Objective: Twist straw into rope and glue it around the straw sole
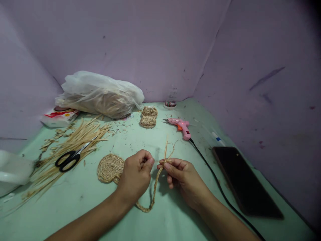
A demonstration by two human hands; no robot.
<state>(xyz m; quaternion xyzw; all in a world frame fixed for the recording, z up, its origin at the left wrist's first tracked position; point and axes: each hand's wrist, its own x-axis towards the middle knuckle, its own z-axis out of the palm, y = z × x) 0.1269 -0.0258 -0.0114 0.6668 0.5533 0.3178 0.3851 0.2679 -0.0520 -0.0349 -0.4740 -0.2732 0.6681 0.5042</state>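
Between the thumb and fingers of my right hand (184,174) is the end of a braided straw cord (154,189), with a few loose strands (169,152) sticking up from it. From there the cord loops down to the table and passes under my left hand (136,172). That hand is closed in a pinch a little left of the braid end; whatever is in it is too fine to make out. A flat coiled straw piece (109,168) lies beside my left hand, partly hidden by it.
Black-handled scissors (71,159) rest on loose straw strips (86,134) at left. Toward the back are a plastic bag (100,93), a small coiled piece (148,117) and a bead container (170,104). A pink glue gun (183,126), its black cable (213,174) and a dark phone-like slab (247,182) lie right.
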